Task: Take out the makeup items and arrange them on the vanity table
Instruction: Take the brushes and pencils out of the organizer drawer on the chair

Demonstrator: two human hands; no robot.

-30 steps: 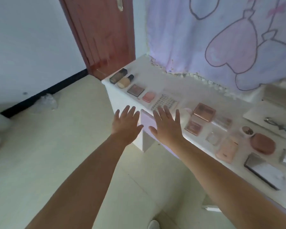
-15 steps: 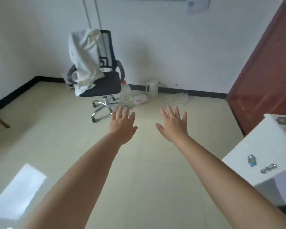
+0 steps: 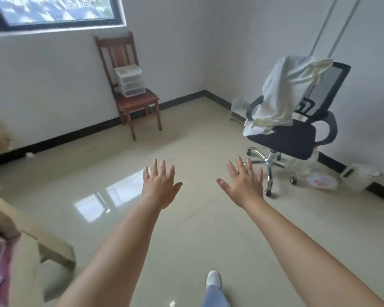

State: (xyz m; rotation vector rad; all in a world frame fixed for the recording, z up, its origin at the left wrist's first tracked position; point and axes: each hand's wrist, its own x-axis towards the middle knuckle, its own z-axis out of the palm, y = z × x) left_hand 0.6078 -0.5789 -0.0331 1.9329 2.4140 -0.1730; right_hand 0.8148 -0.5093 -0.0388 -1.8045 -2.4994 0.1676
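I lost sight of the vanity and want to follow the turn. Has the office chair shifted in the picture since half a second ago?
Yes. The office chair now sits right of both hands, the camera having swung left; against the wall behind it, it stays put.

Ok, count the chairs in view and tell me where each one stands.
2. A brown wooden chair stands against the far wall under the window, holding a white plastic drawer unit. A black swivel office chair draped with a white cloth stands right. Others may be out of frame.

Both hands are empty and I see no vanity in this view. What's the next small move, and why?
Probably step toward the brown wooden chair and reach for the clear plastic drawer box on its seat. It likely holds more makeup, though its contents are unclear. The left hand and right hand are open over bare floor.
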